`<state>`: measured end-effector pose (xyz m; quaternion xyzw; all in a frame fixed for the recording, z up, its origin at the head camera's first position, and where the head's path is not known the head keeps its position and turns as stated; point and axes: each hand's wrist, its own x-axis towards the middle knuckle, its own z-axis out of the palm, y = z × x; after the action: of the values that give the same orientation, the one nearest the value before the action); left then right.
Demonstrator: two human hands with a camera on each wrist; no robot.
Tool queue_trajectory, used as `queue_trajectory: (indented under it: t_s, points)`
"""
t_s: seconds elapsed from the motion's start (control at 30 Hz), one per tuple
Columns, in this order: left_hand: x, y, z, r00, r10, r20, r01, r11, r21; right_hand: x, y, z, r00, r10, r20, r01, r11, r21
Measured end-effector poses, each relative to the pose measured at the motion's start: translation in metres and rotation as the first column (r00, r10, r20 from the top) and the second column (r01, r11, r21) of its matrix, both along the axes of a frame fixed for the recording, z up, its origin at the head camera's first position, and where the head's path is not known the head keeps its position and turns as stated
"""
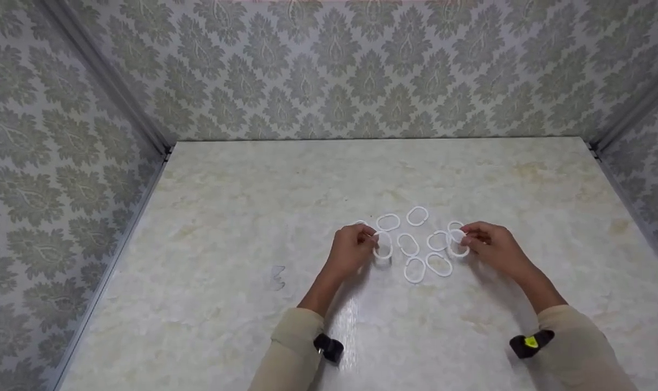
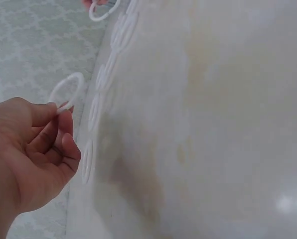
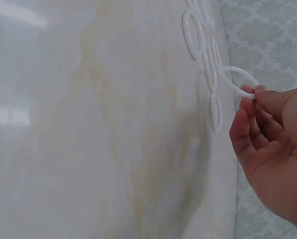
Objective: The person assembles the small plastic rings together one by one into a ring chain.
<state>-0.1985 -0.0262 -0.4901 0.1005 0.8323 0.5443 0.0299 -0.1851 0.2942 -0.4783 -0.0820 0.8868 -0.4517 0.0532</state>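
Pinching: left hand (image 1: 353, 248) white ring (image 2: 80, 85), right hand (image 1: 493, 245) second ring (image 3: 243, 73); loose rings (image 1: 415, 282) on tabletop (image 1: 198, 336).

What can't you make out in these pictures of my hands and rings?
- Head view: much of one ring, hidden by the left hand.
- Head view: the grey mark, too faint to identify.
- Left wrist view: most of the right hand, cut off by the top edge.
- Right wrist view: parts of the topmost rings, cut off by the top edge.
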Motion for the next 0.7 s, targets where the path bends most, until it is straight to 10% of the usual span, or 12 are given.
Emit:
queue_trajectory:
  t_s: [0.4,0.7]
  points:
    - [0.008,0.014,0.009,0.999,-0.006,0.043,0.000,0.991,0.136,0.002,-0.039,0.011,0.995,-0.001,0.099,0.036,0.935,-0.353]
    - [0.010,0.023,0.011,0.999,-0.037,0.031,0.033,0.990,0.136,-0.002,-0.062,0.013,0.989,-0.038,0.142,0.090,0.923,-0.374]
